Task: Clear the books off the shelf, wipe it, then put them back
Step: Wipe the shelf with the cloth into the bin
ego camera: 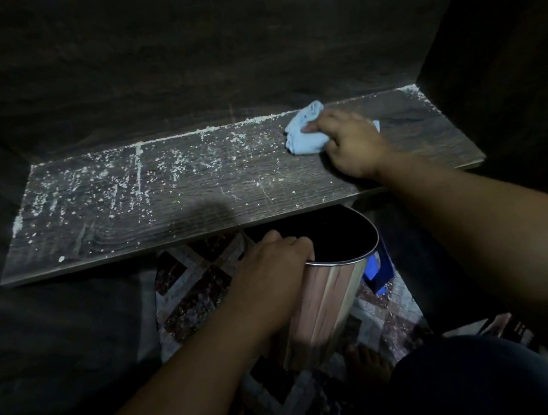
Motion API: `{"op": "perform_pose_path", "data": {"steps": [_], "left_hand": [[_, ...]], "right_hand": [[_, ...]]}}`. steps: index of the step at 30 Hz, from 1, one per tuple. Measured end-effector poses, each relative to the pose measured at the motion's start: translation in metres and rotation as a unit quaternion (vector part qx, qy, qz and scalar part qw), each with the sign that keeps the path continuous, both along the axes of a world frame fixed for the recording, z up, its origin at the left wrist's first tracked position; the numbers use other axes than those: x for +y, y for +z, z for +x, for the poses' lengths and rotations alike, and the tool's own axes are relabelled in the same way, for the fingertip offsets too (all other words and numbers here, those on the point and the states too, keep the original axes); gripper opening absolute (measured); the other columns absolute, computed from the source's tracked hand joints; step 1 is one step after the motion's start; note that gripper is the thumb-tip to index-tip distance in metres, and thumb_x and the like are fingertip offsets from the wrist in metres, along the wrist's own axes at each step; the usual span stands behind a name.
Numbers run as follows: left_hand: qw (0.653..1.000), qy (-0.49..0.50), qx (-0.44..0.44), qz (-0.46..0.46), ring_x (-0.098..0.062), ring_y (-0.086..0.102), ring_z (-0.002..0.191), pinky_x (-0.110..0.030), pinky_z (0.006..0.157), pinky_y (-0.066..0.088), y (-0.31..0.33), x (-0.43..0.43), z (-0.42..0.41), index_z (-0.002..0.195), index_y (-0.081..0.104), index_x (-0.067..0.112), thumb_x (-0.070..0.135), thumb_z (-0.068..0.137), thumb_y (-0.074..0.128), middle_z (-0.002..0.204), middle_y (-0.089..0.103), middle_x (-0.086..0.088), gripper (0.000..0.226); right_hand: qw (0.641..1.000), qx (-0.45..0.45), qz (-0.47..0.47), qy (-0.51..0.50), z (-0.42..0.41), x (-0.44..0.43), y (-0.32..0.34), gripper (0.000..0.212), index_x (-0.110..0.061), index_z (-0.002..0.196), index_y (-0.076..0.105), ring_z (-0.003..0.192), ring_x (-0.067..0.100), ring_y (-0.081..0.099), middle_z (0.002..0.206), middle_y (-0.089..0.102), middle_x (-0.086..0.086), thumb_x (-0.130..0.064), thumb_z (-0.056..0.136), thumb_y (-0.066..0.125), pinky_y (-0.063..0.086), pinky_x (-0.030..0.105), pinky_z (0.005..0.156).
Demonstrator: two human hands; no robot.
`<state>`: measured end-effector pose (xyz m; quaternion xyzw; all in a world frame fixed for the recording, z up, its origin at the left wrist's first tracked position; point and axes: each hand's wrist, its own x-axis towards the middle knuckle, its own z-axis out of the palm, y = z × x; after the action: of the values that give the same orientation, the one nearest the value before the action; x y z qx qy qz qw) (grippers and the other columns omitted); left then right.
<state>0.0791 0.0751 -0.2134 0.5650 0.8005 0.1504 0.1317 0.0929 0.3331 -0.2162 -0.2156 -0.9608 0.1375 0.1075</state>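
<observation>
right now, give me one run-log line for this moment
stage: wiping | right hand: holds blue cloth on shelf | left hand: grips metal bin rim below shelf front | white debris: left of cloth

A dim corner of a home, at a wooden shelf unit.
A dark wood-grain shelf [194, 189] dusted with white crumbs spans mid-frame; below it are patterned floor tiles [192, 286], a steel bin [326, 304] and a bare foot [367, 358] at lower centre.

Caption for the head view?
The right hand presses a blue cloth on the speckled shelf; left hand grips a steel bin.
</observation>
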Motion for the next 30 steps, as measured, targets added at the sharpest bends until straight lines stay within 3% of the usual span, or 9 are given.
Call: {"op": "perform_pose_path", "data": {"steps": [8, 11, 13, 16, 19, 21, 30], "left_hand": [[1.000, 0.000, 0.001, 0.008, -0.016, 0.047, 0.100, -0.033, 0.080, 0.044, 0.008, -0.003, 0.003, 0.097, 0.057, 0.021, 0.009, 0.085, 0.050, 0.095, 0.061, 0.005, 0.018], [1.000, -0.004, 0.007, 0.017, -0.015, 0.048, 0.097, -0.032, 0.076, 0.045, 0.008, -0.006, 0.003, 0.092, 0.056, 0.020, 0.003, 0.079, 0.053, 0.092, 0.061, 0.006, 0.021], [1.000, -0.007, 0.004, 0.019, -0.015, 0.047, 0.095, -0.033, 0.076, 0.045, 0.007, -0.007, 0.003, 0.091, 0.056, 0.019, 0.002, 0.078, 0.052, 0.090, 0.061, 0.006, 0.022], [1.000, -0.009, -0.002, 0.017, -0.016, 0.048, 0.095, -0.036, 0.077, 0.046, 0.005, -0.009, 0.002, 0.090, 0.056, 0.019, 0.002, 0.079, 0.051, 0.089, 0.061, 0.006, 0.021], [1.000, -0.009, -0.006, 0.010, -0.015, 0.047, 0.095, -0.036, 0.079, 0.046, 0.004, -0.011, 0.000, 0.091, 0.056, 0.021, 0.005, 0.081, 0.051, 0.091, 0.061, 0.006, 0.019], [1.000, -0.008, -0.005, 0.008, -0.015, 0.047, 0.095, -0.036, 0.079, 0.047, 0.002, -0.012, -0.001, 0.091, 0.055, 0.022, 0.006, 0.082, 0.052, 0.091, 0.061, 0.006, 0.018], [0.999, -0.012, -0.004, 0.031, -0.014, 0.047, 0.093, -0.035, 0.076, 0.048, 0.002, -0.016, 0.000, 0.090, 0.055, 0.024, 0.002, 0.079, 0.050, 0.089, 0.060, 0.008, 0.025]], "right_hand": [[0.997, 0.049, -0.007, 0.055, 0.069, -0.046, -0.007, 0.054, -0.022, 0.126, 0.060, 0.119, 0.028, 0.051, 0.131, 0.056, 0.004, -0.016, 0.077, 0.036, 0.039, 0.042, 0.099], [0.988, 0.146, -0.041, -0.037, 0.075, -0.032, 0.005, 0.054, -0.014, 0.127, 0.059, 0.120, 0.029, 0.051, 0.130, 0.057, 0.012, -0.011, 0.079, 0.036, 0.037, 0.037, 0.103], [0.973, 0.178, -0.013, -0.144, 0.080, -0.012, 0.016, 0.050, -0.015, 0.131, 0.056, 0.122, 0.033, 0.049, 0.133, 0.054, 0.014, -0.010, 0.085, 0.040, 0.036, 0.042, 0.104], [0.950, 0.135, 0.019, -0.282, 0.095, 0.022, 0.024, 0.048, -0.021, 0.139, 0.046, 0.123, 0.038, 0.045, 0.140, 0.045, 0.014, -0.012, 0.092, 0.043, 0.034, 0.051, 0.103], [0.940, 0.016, 0.001, -0.341, 0.102, 0.040, 0.013, 0.049, -0.026, 0.143, 0.039, 0.126, 0.039, 0.041, 0.144, 0.040, 0.015, -0.022, 0.095, 0.043, 0.031, 0.051, 0.104], [0.945, -0.039, 0.009, -0.325, 0.098, 0.036, 0.001, 0.050, -0.028, 0.145, 0.036, 0.130, 0.038, 0.037, 0.148, 0.036, 0.013, -0.028, 0.095, 0.041, 0.028, 0.049, 0.107], [0.976, -0.060, 0.056, -0.201, 0.068, -0.022, -0.005, 0.053, -0.034, 0.147, 0.034, 0.132, 0.036, 0.035, 0.153, 0.031, 0.012, -0.029, 0.095, 0.044, 0.024, 0.046, 0.106]]}}
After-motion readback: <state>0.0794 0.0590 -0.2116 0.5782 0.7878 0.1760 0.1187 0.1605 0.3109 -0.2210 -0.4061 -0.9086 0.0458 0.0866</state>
